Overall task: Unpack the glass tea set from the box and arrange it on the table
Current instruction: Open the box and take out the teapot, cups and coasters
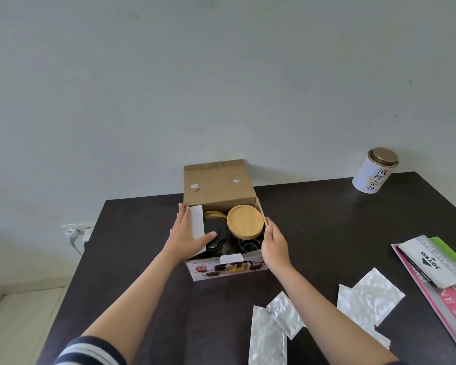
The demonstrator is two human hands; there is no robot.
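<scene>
Glassware between both hands' fingers too dark to identify inside box; stamp pad packs right of fingers cut by edge.

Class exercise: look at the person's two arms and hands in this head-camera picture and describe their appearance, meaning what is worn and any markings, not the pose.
Both forearms are bare, as are the left hand and the right hand: no gloves, rings, watch or bracelets show. Only the left arm shows clothing, a dark navy sleeve with pale stripes, pushed up at the frame's bottom edge.
</scene>
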